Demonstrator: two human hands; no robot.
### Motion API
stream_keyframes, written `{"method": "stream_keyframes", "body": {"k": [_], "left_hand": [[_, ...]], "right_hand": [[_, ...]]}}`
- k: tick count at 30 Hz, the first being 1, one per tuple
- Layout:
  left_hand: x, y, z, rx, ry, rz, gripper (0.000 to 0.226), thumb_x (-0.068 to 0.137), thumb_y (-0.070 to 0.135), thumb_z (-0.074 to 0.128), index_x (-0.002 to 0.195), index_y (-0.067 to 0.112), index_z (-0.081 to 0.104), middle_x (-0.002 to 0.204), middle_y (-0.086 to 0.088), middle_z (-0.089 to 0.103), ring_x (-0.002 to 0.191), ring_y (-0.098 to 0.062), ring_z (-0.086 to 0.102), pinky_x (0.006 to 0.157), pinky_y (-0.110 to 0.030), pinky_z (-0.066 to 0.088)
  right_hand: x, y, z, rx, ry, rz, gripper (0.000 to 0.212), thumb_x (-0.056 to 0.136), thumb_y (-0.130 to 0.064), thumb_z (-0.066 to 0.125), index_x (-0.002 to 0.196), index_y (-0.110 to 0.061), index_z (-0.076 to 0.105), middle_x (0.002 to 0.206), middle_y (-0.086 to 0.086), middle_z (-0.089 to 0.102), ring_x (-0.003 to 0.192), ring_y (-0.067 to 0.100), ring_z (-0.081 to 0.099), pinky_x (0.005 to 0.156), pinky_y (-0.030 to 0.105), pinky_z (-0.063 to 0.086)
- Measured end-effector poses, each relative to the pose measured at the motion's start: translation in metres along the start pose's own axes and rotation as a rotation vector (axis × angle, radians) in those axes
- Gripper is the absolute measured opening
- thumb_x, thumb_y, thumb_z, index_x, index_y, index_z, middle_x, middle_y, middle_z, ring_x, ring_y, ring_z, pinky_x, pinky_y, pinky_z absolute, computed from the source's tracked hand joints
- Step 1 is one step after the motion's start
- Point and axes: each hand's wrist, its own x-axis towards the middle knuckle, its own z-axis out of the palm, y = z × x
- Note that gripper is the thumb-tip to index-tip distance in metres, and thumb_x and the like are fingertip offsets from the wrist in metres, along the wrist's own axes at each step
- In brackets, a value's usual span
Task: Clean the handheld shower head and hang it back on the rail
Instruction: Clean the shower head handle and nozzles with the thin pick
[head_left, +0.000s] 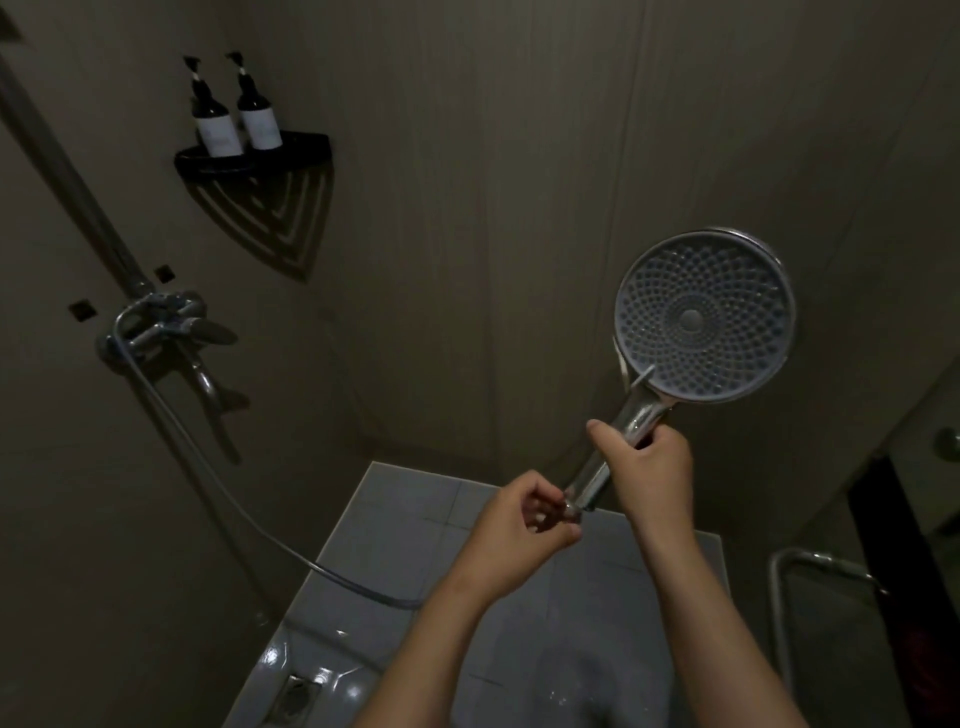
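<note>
Head view | our right hand (649, 467) grips the shower head (704, 317), fingers (665, 441) round its handle; left hand (519, 525) pinches the hose nut (573, 512) | we judge cleaning in hand; next, hang on rail (72, 171).

You stood in a dim bathroom shower stall: a chrome mixer tap (162, 325) and rail (67, 174) on the wall, two pump bottles (260, 124) on a black corner shelf (306, 144), and a wet grey tiled floor (415, 499) with a drain (298, 693).
</note>
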Motion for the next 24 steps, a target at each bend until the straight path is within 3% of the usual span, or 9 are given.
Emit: {"method": "stream_keyframes", "body": {"k": [2,7,12,16,19,24], "left_hand": [[0.001,-0.002,0.0,-0.02,-0.024,-0.007,0.026,0.073,0.0,0.074,0.08,0.018,0.056,0.089,-0.001,0.069,0.08,-0.004,0.061,0.074,-0.018,0.048],[0.0,-0.003,0.008,-0.08,0.124,-0.007,0.038,0.06,-0.002,0.083,0.069,0.018,0.052,0.07,0.004,0.061,0.063,-0.002,0.055,0.064,-0.02,0.047],[-0.003,0.006,0.012,0.05,0.218,0.082,0.046,0.057,0.006,0.086,0.07,0.016,0.043,0.061,0.011,0.048,0.055,0.001,0.044,0.053,-0.011,0.036],[-0.001,0.007,0.013,-0.037,0.165,0.023,0.04,0.063,0.001,0.082,0.079,0.015,0.048,0.067,0.01,0.054,0.058,0.003,0.049,0.058,-0.011,0.041],[0.002,0.006,0.012,-0.126,0.09,-0.044,0.034,0.068,-0.003,0.077,0.08,0.014,0.05,0.063,0.012,0.061,0.06,0.004,0.054,0.063,-0.012,0.045],[0.002,0.006,0.003,-0.219,-0.013,-0.079,0.027,0.065,-0.001,0.073,0.081,0.011,0.055,0.073,0.001,0.07,0.081,-0.017,0.066,0.079,-0.03,0.053]], "right_hand": [[-0.001,-0.004,-0.002,-0.03,-0.01,-0.009,0.029,0.079,-0.019,0.072,0.058,-0.018,0.053,0.054,-0.004,0.054,0.05,0.007,0.049,0.051,0.027,0.037],[-0.003,-0.014,-0.004,-0.079,-0.049,0.012,0.029,0.079,-0.026,0.072,0.058,-0.019,0.053,0.059,-0.005,0.056,0.065,0.018,0.057,0.061,0.028,0.039],[-0.008,-0.021,-0.002,-0.087,-0.109,0.049,0.026,0.08,-0.03,0.07,0.061,-0.017,0.056,0.064,-0.002,0.061,0.072,0.023,0.062,0.067,0.032,0.045],[-0.011,-0.026,-0.001,-0.123,-0.133,0.064,0.03,0.083,-0.034,0.066,0.061,-0.016,0.055,0.061,-0.002,0.059,0.063,0.018,0.057,0.057,0.029,0.04],[-0.013,-0.029,-0.002,-0.136,-0.136,0.062,0.032,0.084,-0.034,0.065,0.06,-0.017,0.052,0.061,-0.002,0.056,0.061,0.016,0.054,0.058,0.029,0.039],[-0.011,-0.027,-0.002,-0.139,-0.123,0.051,0.028,0.083,-0.033,0.065,0.063,-0.017,0.055,0.068,0.003,0.062,0.073,0.026,0.063,0.07,0.036,0.048]]}}
